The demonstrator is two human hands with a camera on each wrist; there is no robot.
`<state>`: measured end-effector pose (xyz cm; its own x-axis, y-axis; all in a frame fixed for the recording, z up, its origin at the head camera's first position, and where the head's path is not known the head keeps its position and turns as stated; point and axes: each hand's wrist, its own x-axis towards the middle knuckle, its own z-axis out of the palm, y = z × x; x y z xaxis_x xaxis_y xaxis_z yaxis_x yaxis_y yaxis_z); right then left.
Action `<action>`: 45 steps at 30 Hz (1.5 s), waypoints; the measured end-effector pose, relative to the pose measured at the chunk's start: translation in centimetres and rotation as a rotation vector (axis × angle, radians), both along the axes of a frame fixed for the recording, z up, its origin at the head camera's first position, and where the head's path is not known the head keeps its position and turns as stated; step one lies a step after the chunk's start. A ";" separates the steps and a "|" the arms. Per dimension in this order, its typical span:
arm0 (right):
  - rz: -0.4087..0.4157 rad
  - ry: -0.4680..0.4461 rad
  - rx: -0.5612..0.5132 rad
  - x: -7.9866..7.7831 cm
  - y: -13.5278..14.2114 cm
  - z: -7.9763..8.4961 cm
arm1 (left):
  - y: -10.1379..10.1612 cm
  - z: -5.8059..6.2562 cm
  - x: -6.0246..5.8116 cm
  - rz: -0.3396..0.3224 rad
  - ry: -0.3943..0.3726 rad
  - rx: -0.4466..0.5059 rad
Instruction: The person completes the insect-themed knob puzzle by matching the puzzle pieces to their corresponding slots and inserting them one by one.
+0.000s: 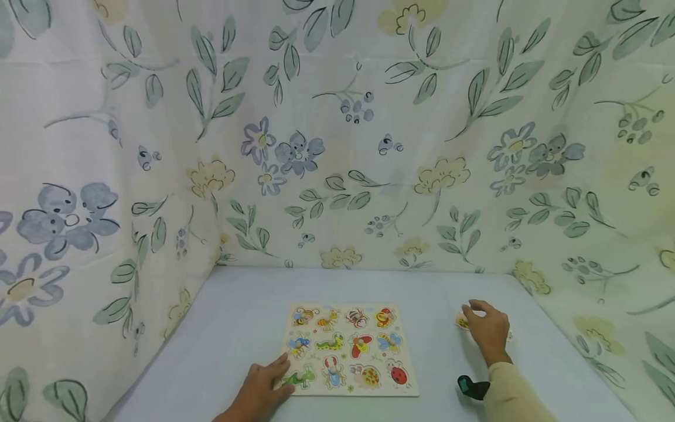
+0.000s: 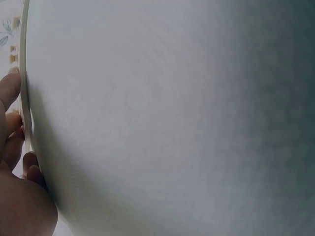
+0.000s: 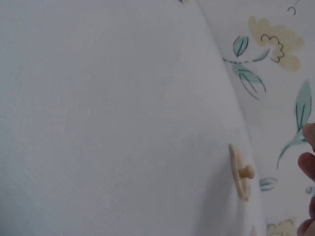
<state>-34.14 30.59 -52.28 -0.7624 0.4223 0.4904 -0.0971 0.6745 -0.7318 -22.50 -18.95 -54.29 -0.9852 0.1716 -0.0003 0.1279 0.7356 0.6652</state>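
Observation:
A wooden insect puzzle board [image 1: 413, 387] lies flat, with colourful bugs on its face. My left hand [image 1: 261, 387] rests on its lower left corner, thumb and fingers spread over the edge beside a green grasshopper [image 1: 303, 376]. In the left wrist view the fingers [image 2: 11, 91] lie along the board's edge [image 2: 23, 64]. Off to the right, my right hand [image 1: 490, 331] hovers with bent fingers over a loose puzzle piece [image 1: 462, 321]. In the right wrist view that piece [image 3: 237, 169] has its knob up, and a gap separates it from the fingers [image 3: 307, 164].
Another loose piece [image 1: 510, 336] shows partly behind the right hand. A black strap-like object [image 1: 473, 387] sits by the right sleeve [image 1: 514, 392]. The pale table [image 1: 237, 310] is enclosed at the back and sides by floral cloth [image 1: 337, 228].

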 end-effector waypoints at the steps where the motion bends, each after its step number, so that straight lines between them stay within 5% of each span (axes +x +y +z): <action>1: -0.002 0.002 -0.009 -0.1 0.3 -0.3 | 0.0 -0.1 0.0 -0.002 -0.001 -0.001; 16: -0.003 -0.174 -0.056 -0.7 0.8 -2.4 | 0.1 -0.5 -0.3 -0.010 0.000 -0.030; 35: 0.021 -0.167 0.067 -0.9 0.9 -2.5 | 0.2 -0.1 -0.1 -0.035 0.038 -0.021; 45: 0.074 -0.272 0.038 -0.6 0.7 -2.5 | 0.3 0.0 0.0 -0.019 0.026 -0.025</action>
